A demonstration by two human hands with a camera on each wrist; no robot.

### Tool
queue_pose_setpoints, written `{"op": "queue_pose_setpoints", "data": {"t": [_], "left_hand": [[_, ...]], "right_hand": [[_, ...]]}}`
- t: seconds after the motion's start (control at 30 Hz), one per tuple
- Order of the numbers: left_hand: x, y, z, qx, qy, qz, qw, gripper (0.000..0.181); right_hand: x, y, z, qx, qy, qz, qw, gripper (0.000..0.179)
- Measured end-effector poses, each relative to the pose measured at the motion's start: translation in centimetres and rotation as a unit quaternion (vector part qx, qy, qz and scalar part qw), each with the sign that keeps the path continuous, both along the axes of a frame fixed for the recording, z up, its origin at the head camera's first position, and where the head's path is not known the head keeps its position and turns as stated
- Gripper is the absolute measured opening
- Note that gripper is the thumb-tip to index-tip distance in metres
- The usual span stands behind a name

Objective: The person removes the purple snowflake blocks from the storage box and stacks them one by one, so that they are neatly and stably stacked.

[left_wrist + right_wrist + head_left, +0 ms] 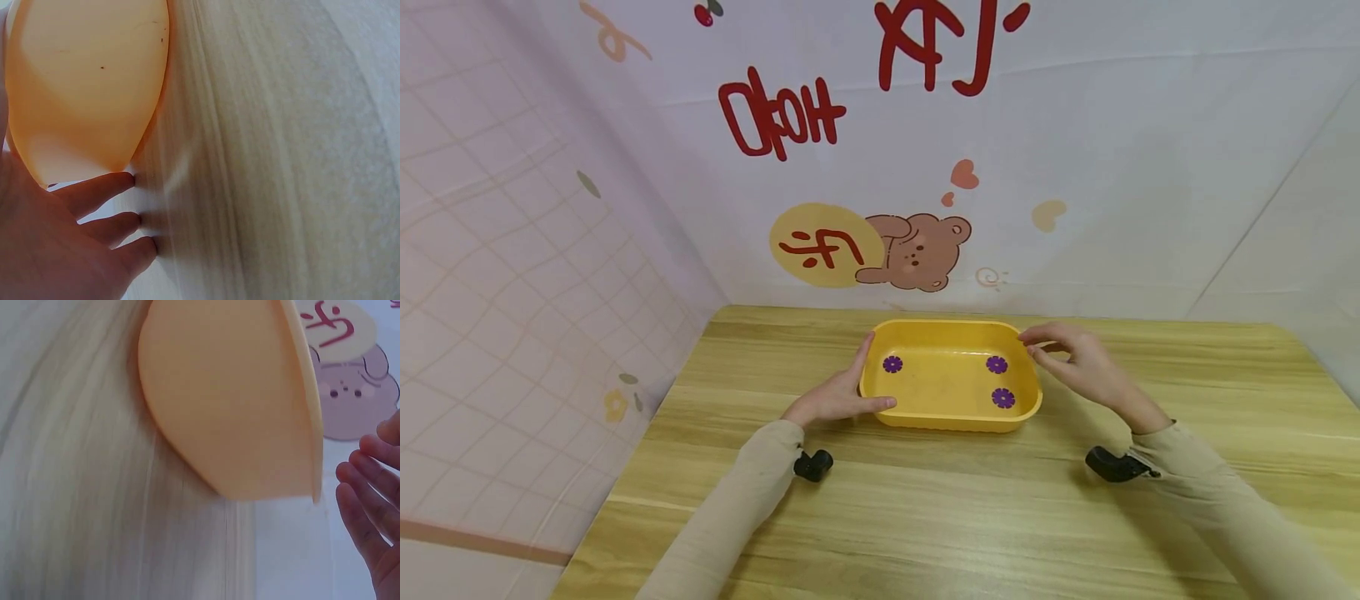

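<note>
A yellow plastic tray (951, 423) with rounded corners stands on the wooden table. Three purple flower-shaped pieces lie in it: one piece (892, 364) at the left, another (997, 365) at the back right, and a third (1003, 398) at the front right. My left hand (835, 396) rests at the tray's left end, thumb across the front rim. In the left wrist view, its other fingers (94, 195) are spread and fairly straight beside the tray wall. My right hand (1078, 358) is at the back right corner, fingers loosely bent, with nothing visible in its grasp.
Behind the table's back edge hangs a white cloth (1112, 167) printed with a bear, hearts and red characters. A grid-patterned cloth (490, 292) borders the left side. Black wrist devices (814, 465) stick out at both sleeve cuffs, above the wooden tabletop (925, 517).
</note>
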State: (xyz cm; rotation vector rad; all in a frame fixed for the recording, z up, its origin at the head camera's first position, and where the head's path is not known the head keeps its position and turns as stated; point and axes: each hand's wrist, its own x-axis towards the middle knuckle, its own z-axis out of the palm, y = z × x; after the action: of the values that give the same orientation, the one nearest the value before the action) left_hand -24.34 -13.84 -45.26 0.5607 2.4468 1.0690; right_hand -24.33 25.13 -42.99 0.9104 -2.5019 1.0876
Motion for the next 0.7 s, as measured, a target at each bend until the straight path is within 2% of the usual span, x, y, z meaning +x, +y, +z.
{"op": "queue_pose_setpoints", "data": {"t": [0.33,0.47,0.6,0.7], "left_hand": [[0.0,0.0,0.0,-0.004,0.004,-0.003,1.0,0.117],[-0.1,0.0,0.0,-0.002,0.003,-0.005,1.0,0.117],[-0.1,0.0,-0.1,0.002,0.0,-0.004,1.0,0.117],[-0.1,0.0,0.0,-0.002,0.003,-0.002,1.0,0.118]], "right_hand": [[0.2,-2.4,-0.5,-0.011,-0.024,0.051,0.9984,0.025],[0.4,-3.1,-0.5,-0.006,-0.04,0.032,0.9987,0.021],[0.6,-4.1,0.0,0.015,-0.081,-0.011,0.9965,0.019],[0.7,-4.8,0.3,0.037,-0.101,-0.021,0.9939,0.018]]}}
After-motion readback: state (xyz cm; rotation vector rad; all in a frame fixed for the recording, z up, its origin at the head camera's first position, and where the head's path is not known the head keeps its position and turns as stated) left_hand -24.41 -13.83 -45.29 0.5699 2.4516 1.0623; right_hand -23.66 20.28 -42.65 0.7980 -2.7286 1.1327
